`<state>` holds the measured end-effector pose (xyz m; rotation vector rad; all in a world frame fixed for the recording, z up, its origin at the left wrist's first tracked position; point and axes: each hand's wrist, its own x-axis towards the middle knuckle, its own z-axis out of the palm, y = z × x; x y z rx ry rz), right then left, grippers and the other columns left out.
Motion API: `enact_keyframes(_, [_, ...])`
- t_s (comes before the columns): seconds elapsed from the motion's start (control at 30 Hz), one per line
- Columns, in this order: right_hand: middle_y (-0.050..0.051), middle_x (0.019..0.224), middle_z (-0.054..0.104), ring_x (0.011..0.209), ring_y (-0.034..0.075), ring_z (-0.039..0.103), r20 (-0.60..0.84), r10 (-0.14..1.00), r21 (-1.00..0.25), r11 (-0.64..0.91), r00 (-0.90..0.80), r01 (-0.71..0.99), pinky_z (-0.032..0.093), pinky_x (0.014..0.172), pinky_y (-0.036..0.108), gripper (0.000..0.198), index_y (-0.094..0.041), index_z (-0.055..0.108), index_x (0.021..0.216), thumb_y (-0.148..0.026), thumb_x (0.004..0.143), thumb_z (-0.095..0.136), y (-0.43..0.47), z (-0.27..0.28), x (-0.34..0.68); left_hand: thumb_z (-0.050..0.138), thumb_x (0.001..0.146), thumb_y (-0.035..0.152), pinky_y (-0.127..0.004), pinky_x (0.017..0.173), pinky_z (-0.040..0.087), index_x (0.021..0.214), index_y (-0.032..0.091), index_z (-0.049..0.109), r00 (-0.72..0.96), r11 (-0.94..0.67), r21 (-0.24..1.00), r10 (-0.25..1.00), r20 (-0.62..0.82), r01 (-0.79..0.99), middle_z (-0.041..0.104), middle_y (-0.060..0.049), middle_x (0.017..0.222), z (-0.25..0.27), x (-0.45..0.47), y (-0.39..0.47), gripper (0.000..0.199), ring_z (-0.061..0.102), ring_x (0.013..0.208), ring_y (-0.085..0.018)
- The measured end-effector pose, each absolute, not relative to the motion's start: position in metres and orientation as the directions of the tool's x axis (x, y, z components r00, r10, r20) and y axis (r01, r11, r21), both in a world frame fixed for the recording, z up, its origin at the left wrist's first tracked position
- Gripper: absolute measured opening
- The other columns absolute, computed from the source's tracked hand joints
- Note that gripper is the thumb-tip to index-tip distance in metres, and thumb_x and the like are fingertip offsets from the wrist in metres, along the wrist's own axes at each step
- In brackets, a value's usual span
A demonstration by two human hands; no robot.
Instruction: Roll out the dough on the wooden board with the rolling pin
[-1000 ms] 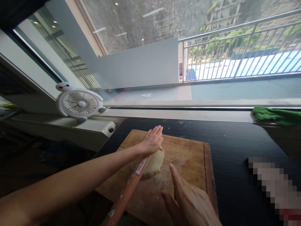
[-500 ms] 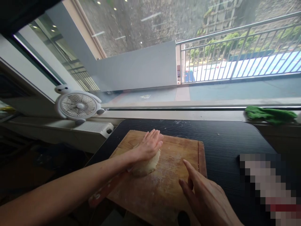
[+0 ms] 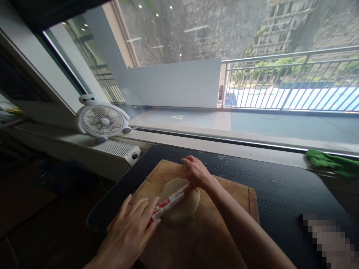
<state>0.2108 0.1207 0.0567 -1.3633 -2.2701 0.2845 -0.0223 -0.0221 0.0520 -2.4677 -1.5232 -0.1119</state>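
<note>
Table, black, dark wood grain; twelve o'clock is its far side. Board, wooden, flat on the table. Dough, one piece, pressed flat, on the board; it lies between two and three o'clock from the left hand and at about seven o'clock from the right hand, which is the nearer, set just by the dough's one o'clock edge; contact there cannot be told. Rolling pin, red-and-white label, laid across the dough, long axis running from eight o'clock to two. Left hand: over the pin's eight o'clock end, fingers stretched long with narrow gaps, thumb on the pin's near side. Right hand: over the two o'clock end, fingers reaching past it towards eleven o'clock; thumb hidden, so whether they wrap the pin cannot be told.
</note>
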Motion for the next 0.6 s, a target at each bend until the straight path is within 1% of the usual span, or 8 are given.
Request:
enact_keyframes(0.1, [0.006,0.123,0.052,0.117,0.016,0.044,0.236,0.863,-0.389,0.506,-0.448,0.770,0.032,0.099,0.031,0.038,-0.021,0.048,0.126,-0.033,0.094,0.031,0.107,0.042,0.216,0.049,0.089,0.037,-0.051,0.109,0.013,0.132,0.026,0.043,0.465,-0.449,-0.121,0.866,0.186,0.885,0.066,-0.002,0.102,0.056,-0.040,-0.033,0.045,0.061,0.094,-0.019])
enact_keyframes(0.2, [0.001,0.128,0.050,0.129,0.017,0.030,0.200,0.846,-0.367,0.532,-0.494,0.763,0.022,0.107,0.035,0.036,-0.026,0.049,0.124,-0.032,0.094,0.029,0.078,0.036,0.233,0.052,0.088,0.035,-0.048,0.109,0.012,0.135,0.026,0.039,0.471,-0.467,-0.070,0.857,0.207,0.881,0.067,0.000,0.098,0.055,-0.052,-0.042,0.049,0.061,0.089,-0.018])
enact_keyframes(0.23, [-0.001,0.129,0.049,0.131,0.017,0.026,0.201,0.845,-0.368,0.533,-0.495,0.762,0.019,0.109,0.036,0.036,-0.028,0.050,0.124,-0.031,0.094,0.029,0.072,0.035,0.236,0.053,0.088,0.035,-0.047,0.108,0.013,0.135,0.026,0.039,0.470,-0.471,-0.050,0.856,0.215,0.881,0.067,0.000,0.097,0.055,-0.054,-0.044,0.050,0.061,0.088,-0.018])
enact_keyframes(0.3, [-0.002,0.130,0.048,0.133,0.018,0.024,0.215,0.848,-0.368,0.530,-0.484,0.764,0.016,0.110,0.040,0.037,-0.029,0.050,0.124,-0.031,0.094,0.028,0.075,0.034,0.236,0.054,0.087,0.036,-0.046,0.107,0.018,0.132,0.027,0.042,0.462,-0.475,-0.001,0.856,0.233,0.880,0.067,0.000,0.094,0.055,-0.057,-0.045,0.047,0.062,0.086,-0.018])
enact_keyframes(0.4, [0.002,0.130,0.048,0.132,0.020,0.027,0.238,0.862,-0.369,0.507,-0.448,0.779,0.020,0.109,0.041,0.040,-0.026,0.051,0.124,-0.036,0.095,0.026,0.112,0.035,0.215,0.055,0.086,0.041,-0.046,0.103,0.026,0.123,0.027,0.050,0.426,-0.460,0.077,0.864,0.268,0.885,0.068,0.001,0.094,0.055,-0.060,-0.039,0.040,0.063,0.082,-0.018])
enact_keyframes(0.47, [0.004,0.131,0.048,0.131,0.021,0.029,0.241,0.867,-0.366,0.497,-0.436,0.787,0.024,0.107,0.041,0.044,-0.023,0.048,0.127,-0.041,0.095,0.025,0.142,0.037,0.194,0.056,0.084,0.043,-0.046,0.100,0.031,0.116,0.027,0.053,0.368,-0.415,0.110,0.881,0.298,0.903,0.069,0.001,0.093,0.053,-0.062,-0.035,0.036,0.064,0.079,-0.018])
enact_keyframes(0.53, [0.006,0.133,0.046,0.131,0.021,0.030,0.241,0.865,-0.362,0.502,-0.441,0.786,0.025,0.107,0.041,0.047,-0.021,0.045,0.130,-0.045,0.094,0.026,0.161,0.039,0.179,0.058,0.083,0.044,-0.043,0.094,0.038,0.112,0.027,0.055,0.316,-0.373,0.126,0.890,0.329,0.919,0.070,0.001,0.091,0.050,-0.063,-0.035,0.034,0.064,0.079,-0.019])
enact_keyframes(0.6, [0.006,0.135,0.044,0.132,0.021,0.028,0.237,0.860,-0.362,0.511,-0.453,0.780,0.025,0.107,0.040,0.049,-0.020,0.041,0.133,-0.045,0.094,0.027,0.159,0.040,0.179,0.059,0.081,0.044,-0.038,0.088,0.044,0.112,0.027,0.055,0.280,-0.348,0.146,0.894,0.350,0.926,0.070,0.001,0.091,0.047,-0.061,-0.039,0.035,0.065,0.082,-0.020])
